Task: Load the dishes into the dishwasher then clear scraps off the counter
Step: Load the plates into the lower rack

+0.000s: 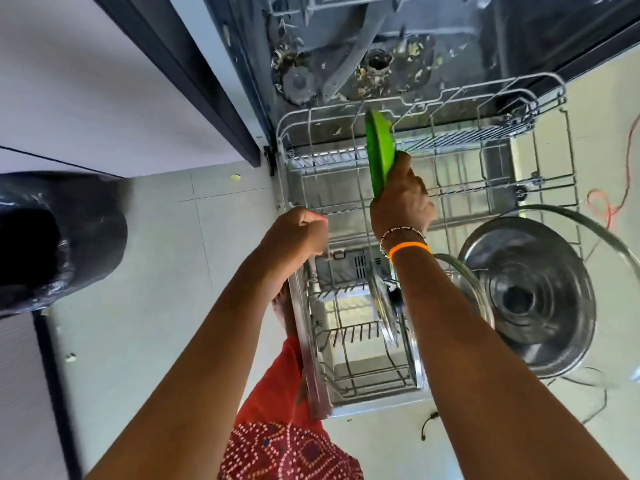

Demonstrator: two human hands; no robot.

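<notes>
Standing a green plate in the wire rack

Your left hand (299, 233) is curled into an empty fist at the rack's (346, 209) left rim; your right hand (401, 199) pinches the smooth, round green plate (379, 150) upright on edge among thin metal tines, beside a shiny steel bowl (530, 292).

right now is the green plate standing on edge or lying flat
On edge: the green plate stands upright in the lower rack, the right hand gripping its lower rim.
</notes>
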